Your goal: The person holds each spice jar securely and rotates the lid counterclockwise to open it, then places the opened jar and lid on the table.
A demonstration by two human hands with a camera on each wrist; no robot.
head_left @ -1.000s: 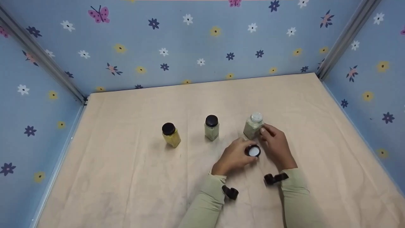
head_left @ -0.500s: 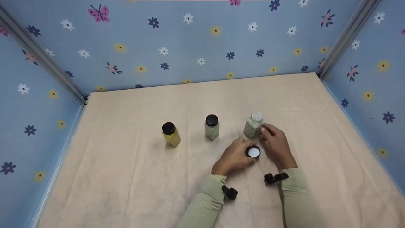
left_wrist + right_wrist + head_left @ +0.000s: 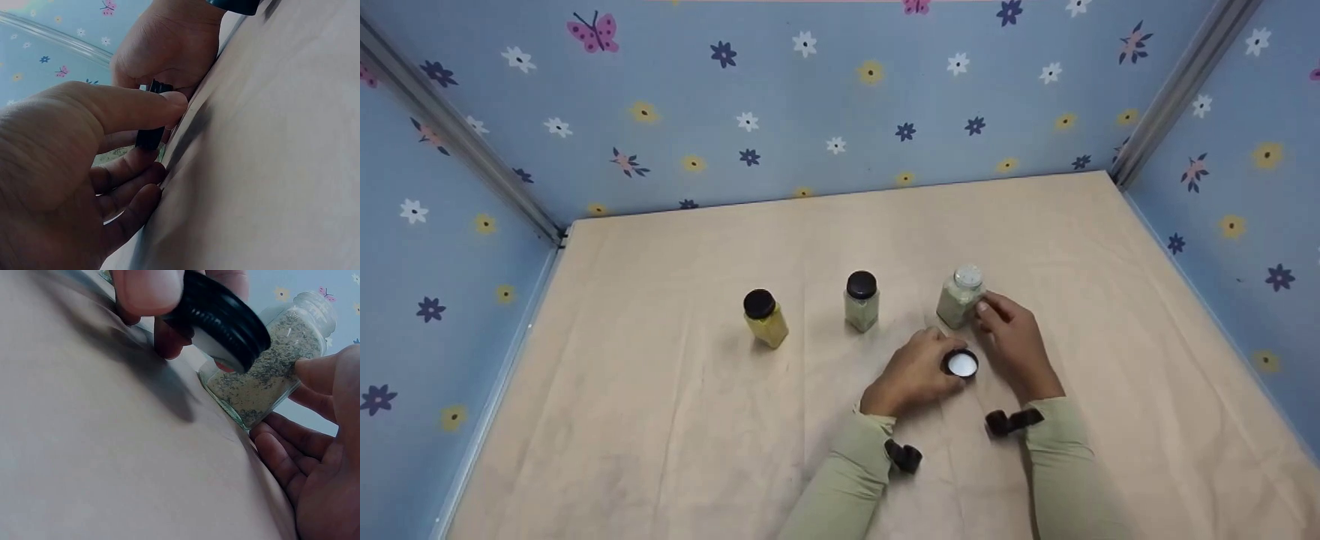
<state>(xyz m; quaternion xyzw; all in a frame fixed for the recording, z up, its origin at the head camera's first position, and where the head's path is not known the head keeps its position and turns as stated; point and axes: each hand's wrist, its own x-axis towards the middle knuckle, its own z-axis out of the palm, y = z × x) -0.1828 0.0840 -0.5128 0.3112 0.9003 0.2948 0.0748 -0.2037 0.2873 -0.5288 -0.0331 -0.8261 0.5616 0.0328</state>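
A glass spice jar [image 3: 959,300] with its cap off stands on the cloth at the right, full of pale green, flaky seasoning [image 3: 270,368]. My right hand [image 3: 1017,346] grips its lower right side between thumb and fingers. In front of the jar, my left hand [image 3: 916,373] pinches the black screw cap [image 3: 946,363] by its rim, the white inner liner [image 3: 962,365] facing up toward the head camera. The left wrist view shows the same cap [image 3: 151,132] edge-on between thumb and fingers, just above the cloth.
A capped jar of green seasoning [image 3: 862,309] stands left of the uncapped one. Farther left is a capped jar of yellow spice [image 3: 769,327]. Beige cloth [image 3: 697,420] covers the table; flowered blue panels [image 3: 810,97] border its back and sides.
The cap has tipped slightly in my left hand, so more of its white liner faces up. My right hand and the jars have stayed in place.
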